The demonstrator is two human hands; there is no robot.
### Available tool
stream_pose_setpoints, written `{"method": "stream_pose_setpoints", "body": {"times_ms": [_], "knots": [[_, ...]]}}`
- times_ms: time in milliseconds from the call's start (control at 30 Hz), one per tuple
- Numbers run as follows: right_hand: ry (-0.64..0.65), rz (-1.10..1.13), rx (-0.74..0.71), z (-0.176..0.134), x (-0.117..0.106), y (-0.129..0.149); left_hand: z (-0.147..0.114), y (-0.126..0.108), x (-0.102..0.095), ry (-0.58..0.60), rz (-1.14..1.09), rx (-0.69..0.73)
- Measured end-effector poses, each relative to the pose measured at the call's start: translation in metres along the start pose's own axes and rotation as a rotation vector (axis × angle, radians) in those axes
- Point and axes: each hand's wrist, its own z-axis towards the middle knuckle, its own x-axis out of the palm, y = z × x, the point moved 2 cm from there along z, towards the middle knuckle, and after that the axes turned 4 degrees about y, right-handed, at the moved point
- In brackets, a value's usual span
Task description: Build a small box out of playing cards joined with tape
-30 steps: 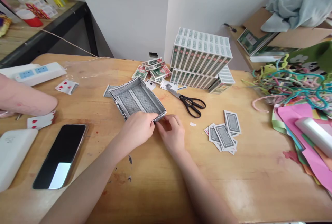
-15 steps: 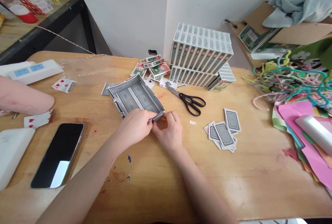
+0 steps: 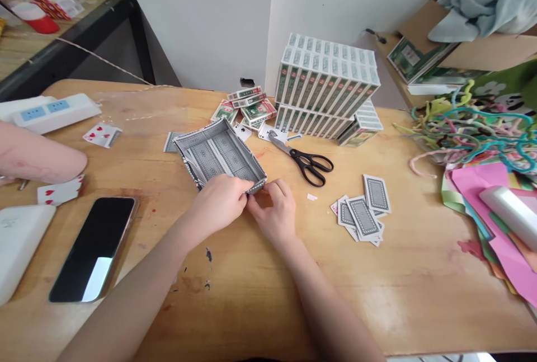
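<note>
A shallow open box made of playing cards [image 3: 218, 152], grey patterned backs showing, rests on the table before me. My left hand [image 3: 222, 201] pinches its near wall, with the fingers reaching inside over the rim. At the near right corner of the same box, my right hand [image 3: 274, 206] has thumb and fingers closed on the outside. The fingertips of both hands almost meet there, partly hidden. Black-handled scissors [image 3: 311, 165] lie beyond my right hand, blades on a face-up card [image 3: 272, 134]. Loose playing cards [image 3: 363, 217] are scattered face down to the right.
Stacked card packs [image 3: 327, 82] stand at the back, with red and green packs [image 3: 247, 107] beside them. A phone [image 3: 93, 249], a white device [image 3: 23, 250] and a power strip [image 3: 59, 111] lie left. Another person's arm [image 3: 39, 155] enters there. Pipe cleaners [image 3: 474, 132] and coloured paper [image 3: 486, 194] lie right.
Almost nothing differs. Both hands keep their grip at the box's near right corner, and the view has shifted very slightly.
</note>
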Motion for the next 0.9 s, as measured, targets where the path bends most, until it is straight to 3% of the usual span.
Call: {"method": "stream_pose_setpoints", "body": {"times_ms": [333, 700, 900], "knots": [[0.013, -0.054, -0.047, -0.001, -0.001, 0.003, 0.001, 0.003, 0.000, -0.008, -0.051, 0.000], [0.072, 0.093, 0.133, -0.003, 0.000, -0.007, -0.001, 0.007, 0.003, -0.035, -0.140, -0.043], [0.013, 0.216, 0.104, -0.001, -0.006, -0.005, -0.006, 0.007, -0.015, -0.090, -0.294, -0.079]]}}
